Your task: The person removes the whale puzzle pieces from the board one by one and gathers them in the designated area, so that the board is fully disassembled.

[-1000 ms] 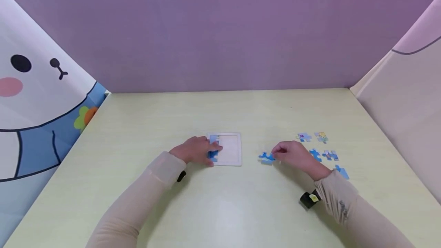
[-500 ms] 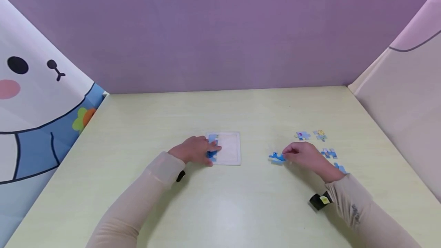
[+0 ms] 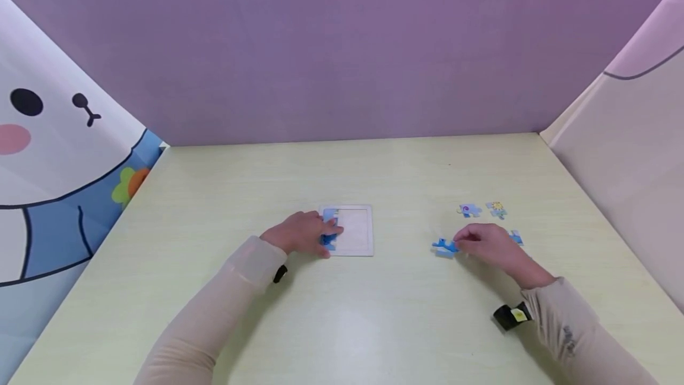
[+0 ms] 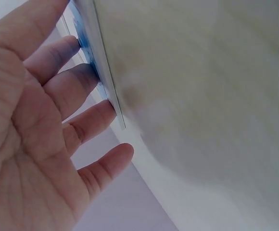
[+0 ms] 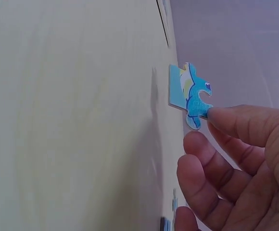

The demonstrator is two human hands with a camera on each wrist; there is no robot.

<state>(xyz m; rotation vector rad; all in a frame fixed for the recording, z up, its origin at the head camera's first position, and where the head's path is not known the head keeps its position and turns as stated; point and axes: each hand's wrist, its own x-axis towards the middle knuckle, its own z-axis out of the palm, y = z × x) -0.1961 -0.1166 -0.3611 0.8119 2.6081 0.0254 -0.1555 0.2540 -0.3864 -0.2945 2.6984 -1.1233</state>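
My left hand (image 3: 300, 233) lies over the left side of a square white puzzle tray (image 3: 370, 232), its fingers spread and fairly straight. In the left wrist view, fingertips (image 4: 106, 109) touch the tray's edge. Joined blue puzzle pieces (image 3: 331, 215) fill the tray's left strip, partly hidden by this hand; bare backing shows beside them. To the right of the tray, my right hand (image 3: 488, 246) pinches a blue jigsaw piece (image 5: 191, 96) by one corner between thumb and fingers. The piece is held upright just above the table, showing a blue cartoon figure.
Loose jigsaw pieces, one with a purple swirl (image 3: 469, 211) and one with a yellow figure (image 3: 497, 210), lie beyond the right hand. Another blue piece (image 3: 516, 237) is partly covered by it. A purple cloth wall (image 3: 342, 76) borders the table's far edge.
My right hand has moved to the right, away from the tray, carrying the jigsaw piece, and now covers some loose pieces. The left hand has stayed on the tray.
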